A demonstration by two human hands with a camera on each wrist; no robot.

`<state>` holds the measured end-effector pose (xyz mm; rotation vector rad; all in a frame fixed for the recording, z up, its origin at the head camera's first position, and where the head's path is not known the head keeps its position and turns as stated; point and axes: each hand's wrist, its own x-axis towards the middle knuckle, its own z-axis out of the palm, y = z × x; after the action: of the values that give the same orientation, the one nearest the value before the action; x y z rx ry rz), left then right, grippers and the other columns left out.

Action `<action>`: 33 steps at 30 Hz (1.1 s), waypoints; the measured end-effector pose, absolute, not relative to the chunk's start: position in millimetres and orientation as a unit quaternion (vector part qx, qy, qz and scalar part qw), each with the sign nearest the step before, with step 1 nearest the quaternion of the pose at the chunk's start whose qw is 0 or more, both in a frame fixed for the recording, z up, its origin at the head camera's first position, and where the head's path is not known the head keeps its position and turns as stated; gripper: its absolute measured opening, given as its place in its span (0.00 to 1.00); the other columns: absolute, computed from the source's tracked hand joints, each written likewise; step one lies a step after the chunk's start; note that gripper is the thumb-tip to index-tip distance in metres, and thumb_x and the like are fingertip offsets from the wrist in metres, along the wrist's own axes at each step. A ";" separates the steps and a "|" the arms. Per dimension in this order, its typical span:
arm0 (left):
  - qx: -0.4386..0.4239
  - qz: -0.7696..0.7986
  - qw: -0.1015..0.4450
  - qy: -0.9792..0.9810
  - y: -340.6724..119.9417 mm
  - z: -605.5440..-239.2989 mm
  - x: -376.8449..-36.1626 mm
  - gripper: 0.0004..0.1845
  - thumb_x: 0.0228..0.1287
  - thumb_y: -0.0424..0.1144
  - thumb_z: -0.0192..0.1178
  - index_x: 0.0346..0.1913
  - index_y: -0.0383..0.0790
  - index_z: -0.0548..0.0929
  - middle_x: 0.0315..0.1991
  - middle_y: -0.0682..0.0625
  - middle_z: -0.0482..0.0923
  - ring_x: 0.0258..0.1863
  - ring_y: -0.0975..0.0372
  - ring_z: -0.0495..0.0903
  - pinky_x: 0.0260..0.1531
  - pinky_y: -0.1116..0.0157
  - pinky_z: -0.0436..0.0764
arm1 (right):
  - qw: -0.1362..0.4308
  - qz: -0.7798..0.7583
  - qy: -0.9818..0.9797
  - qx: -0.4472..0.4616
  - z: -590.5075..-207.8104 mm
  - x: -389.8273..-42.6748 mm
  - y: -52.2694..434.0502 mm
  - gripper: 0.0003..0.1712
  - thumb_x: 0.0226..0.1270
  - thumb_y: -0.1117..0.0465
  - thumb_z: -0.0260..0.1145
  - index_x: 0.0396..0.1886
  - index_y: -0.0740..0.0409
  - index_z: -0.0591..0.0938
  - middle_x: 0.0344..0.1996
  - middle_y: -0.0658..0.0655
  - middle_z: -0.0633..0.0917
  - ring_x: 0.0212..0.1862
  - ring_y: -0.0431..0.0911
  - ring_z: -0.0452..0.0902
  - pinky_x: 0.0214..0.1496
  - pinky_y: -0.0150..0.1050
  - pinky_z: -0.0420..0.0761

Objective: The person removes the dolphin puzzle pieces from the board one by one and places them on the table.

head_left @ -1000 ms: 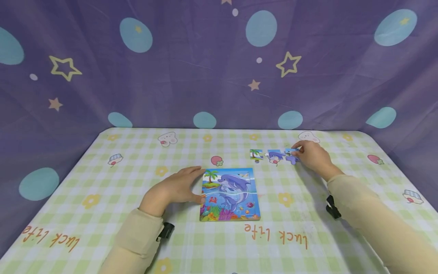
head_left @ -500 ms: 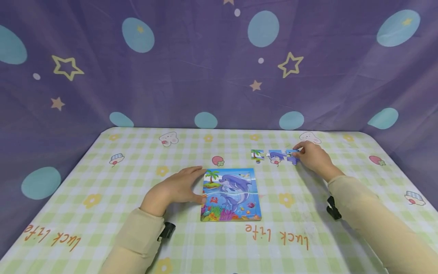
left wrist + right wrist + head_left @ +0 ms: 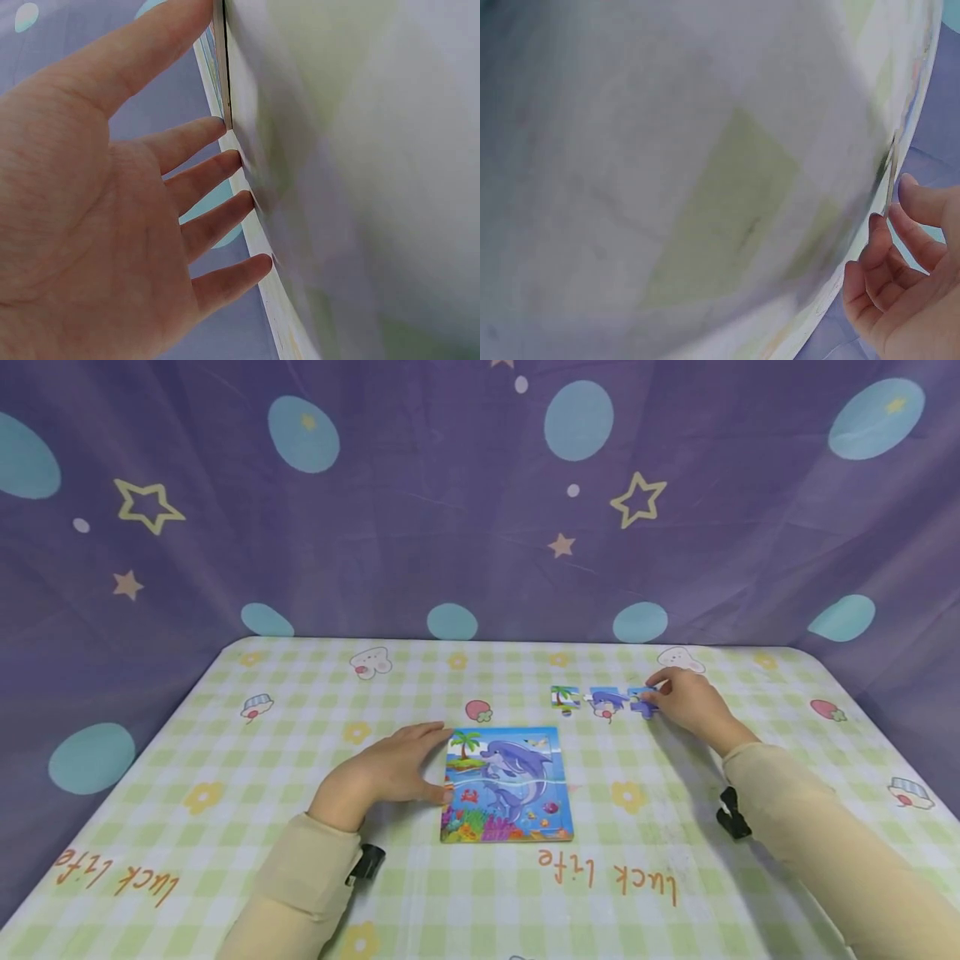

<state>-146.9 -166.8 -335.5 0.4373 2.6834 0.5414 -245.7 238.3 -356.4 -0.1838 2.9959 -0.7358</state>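
A square dolphin puzzle board (image 3: 506,785) lies flat on the table. My left hand (image 3: 382,777) rests at its left edge, fingers spread and fairly straight. Thumb and index fingertip touch that edge in the left wrist view. Further back and to the right, several steps of cloth away, my right hand (image 3: 693,706) pinches a blue and purple puzzle piece (image 3: 642,703) between thumb and fingers. Seen edge-on in the right wrist view, this piece (image 3: 892,176) is thin, and the hand hides part of it in the head view.
Left of the pinched piece lie a dolphin-head puzzle piece (image 3: 606,700) and a palm-tree puzzle piece (image 3: 565,698), in a row. A green checked cloth (image 3: 300,693) covers the table. Behind its far edge hangs a purple curtain (image 3: 375,527).
The head view has shifted slightly. Both hands keep about the same places, the left at the board's edge and the right on the puzzle piece.
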 end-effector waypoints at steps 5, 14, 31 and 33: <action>0.153 0.192 0.186 0.951 -166.4 -334.2 -146.4 0.50 0.56 0.53 0.73 0.77 0.42 0.60 0.78 0.43 0.51 0.76 0.45 0.50 0.70 0.41 0.55 | 0.014 -0.240 0.969 -0.062 -353.2 -244.2 237.4 0.22 0.72 0.56 0.64 0.54 0.70 0.79 0.42 0.69 0.82 0.42 0.59 0.77 0.46 0.56 0.76; 0.153 0.193 0.187 0.951 -165.6 -333.0 -146.1 0.50 0.56 0.52 0.73 0.77 0.42 0.60 0.78 0.44 0.51 0.76 0.45 0.50 0.70 0.41 0.55 | -0.014 -0.263 0.961 -0.085 -348.9 -238.1 232.8 0.19 0.71 0.59 0.64 0.52 0.70 0.81 0.39 0.68 0.83 0.37 0.56 0.76 0.41 0.50 0.75; 0.155 0.193 0.185 0.951 -166.1 -333.4 -145.5 0.49 0.57 0.53 0.73 0.77 0.42 0.60 0.78 0.44 0.52 0.76 0.46 0.50 0.70 0.42 0.56 | 0.005 -0.381 0.917 -0.121 -325.9 -205.9 178.0 0.16 0.70 0.62 0.66 0.52 0.68 0.82 0.35 0.61 0.85 0.34 0.57 0.82 0.32 0.39 0.76; 0.155 0.193 0.184 0.951 -166.3 -333.6 -146.1 0.49 0.56 0.53 0.73 0.77 0.42 0.60 0.78 0.44 0.52 0.76 0.46 0.50 0.70 0.41 0.56 | 0.010 -0.393 0.911 -0.126 -323.9 -202.1 170.7 0.16 0.70 0.61 0.66 0.52 0.68 0.82 0.35 0.60 0.85 0.35 0.57 0.82 0.32 0.39 0.76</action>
<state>-146.1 -166.3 -333.6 0.4361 2.6814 0.5436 -202.1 170.7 -323.9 -0.3922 2.8437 -1.2277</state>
